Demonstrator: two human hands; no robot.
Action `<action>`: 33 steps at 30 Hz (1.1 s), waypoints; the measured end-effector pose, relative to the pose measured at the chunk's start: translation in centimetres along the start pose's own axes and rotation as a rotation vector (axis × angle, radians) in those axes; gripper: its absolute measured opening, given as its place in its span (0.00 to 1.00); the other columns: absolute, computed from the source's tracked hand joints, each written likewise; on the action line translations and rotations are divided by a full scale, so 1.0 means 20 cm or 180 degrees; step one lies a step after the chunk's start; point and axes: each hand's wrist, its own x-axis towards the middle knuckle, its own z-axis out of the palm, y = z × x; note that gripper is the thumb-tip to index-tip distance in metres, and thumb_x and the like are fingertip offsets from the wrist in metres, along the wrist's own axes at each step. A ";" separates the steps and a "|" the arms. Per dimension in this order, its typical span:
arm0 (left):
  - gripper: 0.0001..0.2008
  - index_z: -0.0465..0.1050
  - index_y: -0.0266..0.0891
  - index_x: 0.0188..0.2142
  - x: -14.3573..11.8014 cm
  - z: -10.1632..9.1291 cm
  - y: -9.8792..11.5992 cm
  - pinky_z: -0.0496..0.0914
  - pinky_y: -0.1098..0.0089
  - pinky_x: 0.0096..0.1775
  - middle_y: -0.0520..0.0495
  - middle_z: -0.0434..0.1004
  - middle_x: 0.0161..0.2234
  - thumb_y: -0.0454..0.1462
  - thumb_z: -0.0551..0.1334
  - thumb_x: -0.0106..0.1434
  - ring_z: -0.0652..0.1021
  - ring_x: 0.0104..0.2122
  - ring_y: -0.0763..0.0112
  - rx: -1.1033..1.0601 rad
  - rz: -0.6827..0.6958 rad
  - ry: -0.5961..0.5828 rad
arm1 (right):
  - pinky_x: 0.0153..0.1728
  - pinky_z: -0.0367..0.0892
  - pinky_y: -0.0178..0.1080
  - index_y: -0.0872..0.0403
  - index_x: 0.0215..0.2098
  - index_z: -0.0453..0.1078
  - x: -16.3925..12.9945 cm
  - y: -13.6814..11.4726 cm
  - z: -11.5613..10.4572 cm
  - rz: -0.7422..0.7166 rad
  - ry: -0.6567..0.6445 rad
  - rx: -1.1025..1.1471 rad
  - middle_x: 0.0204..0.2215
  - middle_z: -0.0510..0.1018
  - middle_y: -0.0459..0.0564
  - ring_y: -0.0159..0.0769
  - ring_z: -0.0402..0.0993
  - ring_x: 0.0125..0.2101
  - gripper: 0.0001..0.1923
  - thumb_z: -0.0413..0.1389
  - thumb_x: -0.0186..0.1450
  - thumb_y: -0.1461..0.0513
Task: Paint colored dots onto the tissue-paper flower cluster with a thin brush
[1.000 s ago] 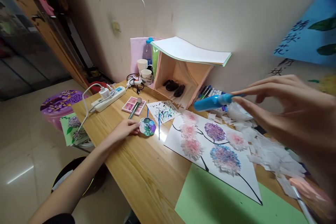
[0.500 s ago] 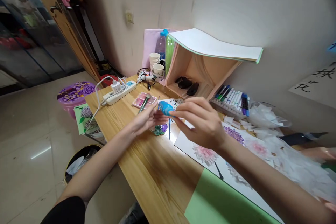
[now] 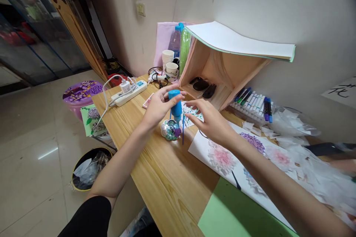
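My left hand (image 3: 160,107) grips a blue paint bottle (image 3: 175,104), turned upside down with its nozzle low over a flower-shaped paint palette (image 3: 168,130). Purple and dark green paint shows in some of the palette's wells. To the right of the bottle, my right hand (image 3: 208,120) hangs in the air with its fingers apart and nothing in them. A thin blue stick (image 3: 183,129), perhaps a brush handle, is beside the palette. Under and behind the hands lies a paint-spotted white paper (image 3: 194,113).
White paper with pink and purple paper flowers (image 3: 222,157) lies at right, over a green sheet (image 3: 230,211). Markers (image 3: 254,104) stand behind. A power strip (image 3: 129,94), paper cups (image 3: 168,58) and a fabric-lined box (image 3: 207,63) are further back. A bin (image 3: 91,168) stands on the floor.
The blue bottle has gone from lying tilted between both hands to upside down over the palette. My left hand has closed around it; my right hand has let go and drawn back.
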 end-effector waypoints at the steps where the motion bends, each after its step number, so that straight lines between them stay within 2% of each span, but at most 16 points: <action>1: 0.28 0.74 0.37 0.48 0.00 0.02 -0.01 0.73 0.64 0.45 0.41 0.82 0.42 0.41 0.77 0.49 0.80 0.45 0.58 0.0100 0.0102 -0.0150 | 0.40 0.73 0.47 0.54 0.47 0.70 0.01 0.00 0.02 0.0256 -0.0063 0.0262 0.42 0.79 0.55 0.44 0.75 0.42 0.13 0.56 0.65 0.58; 4: 0.29 0.74 0.37 0.49 0.00 0.05 -0.04 0.72 0.62 0.47 0.39 0.81 0.45 0.43 0.76 0.50 0.79 0.47 0.56 0.0451 0.0438 -0.0545 | 0.38 0.71 0.44 0.53 0.44 0.71 0.05 -0.02 0.09 0.0707 -0.0050 0.0826 0.40 0.80 0.52 0.42 0.76 0.39 0.13 0.59 0.61 0.57; 7: 0.27 0.75 0.38 0.48 0.02 0.04 -0.08 0.70 0.62 0.50 0.40 0.79 0.47 0.44 0.76 0.50 0.76 0.51 0.55 0.0592 0.0525 -0.0675 | 0.40 0.70 0.43 0.54 0.42 0.72 0.06 -0.02 0.13 0.0970 0.0072 0.1198 0.38 0.80 0.50 0.40 0.75 0.38 0.13 0.58 0.61 0.57; 13: 0.24 0.79 0.34 0.38 0.06 -0.04 -0.16 0.68 0.61 0.51 0.42 0.81 0.39 0.45 0.77 0.45 0.78 0.45 0.56 0.0712 0.0360 -0.0747 | 0.43 0.70 0.43 0.54 0.40 0.74 0.06 0.03 0.14 0.0939 -0.0067 0.1560 0.36 0.80 0.49 0.37 0.75 0.36 0.14 0.59 0.60 0.54; 16: 0.22 0.78 0.35 0.37 0.06 -0.05 -0.18 0.69 0.62 0.48 0.44 0.81 0.38 0.44 0.76 0.46 0.79 0.42 0.59 0.0760 0.0274 -0.0702 | 0.44 0.70 0.43 0.55 0.40 0.76 0.05 0.05 0.16 0.0930 -0.0075 0.1642 0.36 0.81 0.49 0.37 0.75 0.37 0.15 0.59 0.60 0.55; 22: 0.21 0.77 0.35 0.32 0.04 -0.05 -0.19 0.71 0.67 0.43 0.46 0.80 0.33 0.42 0.78 0.42 0.79 0.36 0.64 0.0805 0.0206 -0.0512 | 0.44 0.70 0.43 0.56 0.40 0.75 0.03 0.06 0.21 0.1073 0.0262 0.1800 0.37 0.81 0.51 0.38 0.76 0.38 0.15 0.60 0.56 0.58; 27: 0.22 0.77 0.36 0.31 0.02 -0.03 -0.20 0.71 0.68 0.41 0.47 0.80 0.32 0.42 0.79 0.39 0.79 0.34 0.65 0.0767 0.0224 -0.0428 | 0.40 0.69 0.40 0.56 0.35 0.74 0.02 0.04 0.21 0.1023 0.0430 0.1492 0.33 0.81 0.50 0.37 0.75 0.35 0.12 0.57 0.53 0.63; 33: 0.22 0.76 0.37 0.30 0.01 -0.01 -0.20 0.71 0.68 0.40 0.49 0.79 0.30 0.42 0.79 0.38 0.78 0.33 0.66 0.0743 0.0274 -0.0284 | 0.34 0.66 0.37 0.57 0.29 0.72 0.03 0.03 0.19 0.1143 0.0398 0.1456 0.26 0.78 0.47 0.34 0.72 0.29 0.07 0.56 0.53 0.62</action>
